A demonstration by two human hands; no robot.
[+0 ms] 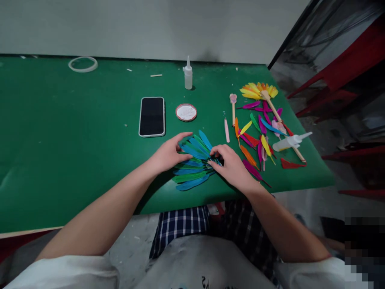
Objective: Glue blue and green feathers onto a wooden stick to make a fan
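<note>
Blue and green feathers [192, 176] lie spread like a fan near the front edge of the green table. My left hand [173, 152] is at the fan's left side, thumb and fingers apart, touching the feathers' wide ends. At the right, where the quills come together, my right hand [229, 163] pinches the feathers between thumb and fingers. Whatever sits under the right fingertips is partly hidden. Loose feathers in orange, yellow, purple and red, such as an orange feather [249, 155], lie just right of that hand.
A phone [152, 117], a round white lid [186, 112] and a glue bottle [188, 76] stand or lie beyond my hands. Another glue bottle [287, 143] lies at the right, beside a yellow feather fan [255, 92] with a wooden handle. A clear ring [83, 69] lies far left.
</note>
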